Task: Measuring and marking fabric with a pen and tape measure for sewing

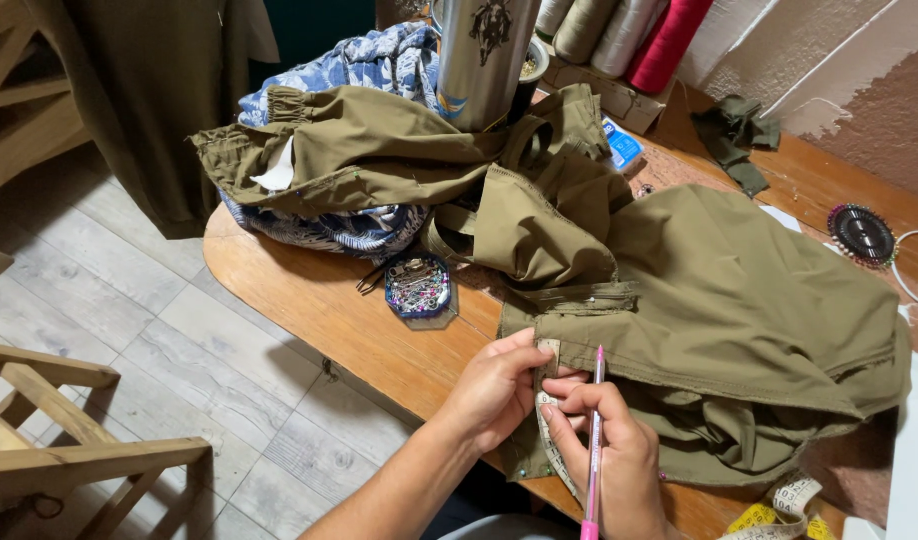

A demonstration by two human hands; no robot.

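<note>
An olive-green garment (pixel 719 300) with a zipper lies spread over the wooden table (pixel 309 300). My left hand (pixel 494 390) pinches a tape measure (pixel 551 440) flat against the garment's near edge. My right hand (pixel 619 465) grips a pink pen (pixel 595 440), its tip touching the fabric just beside the tape. The tape curves down under my right hand toward the table's front edge.
A small box of coloured pins (pixel 417 288) sits left of the garment. Behind are piled olive and blue patterned fabrics (pixel 359 150), a steel tumbler (pixel 479 55), thread cones (pixel 629 35), a pin wheel (pixel 861 233), a yellow tape measure (pixel 784 510). A wooden chair (pixel 49 440) stands on the floor.
</note>
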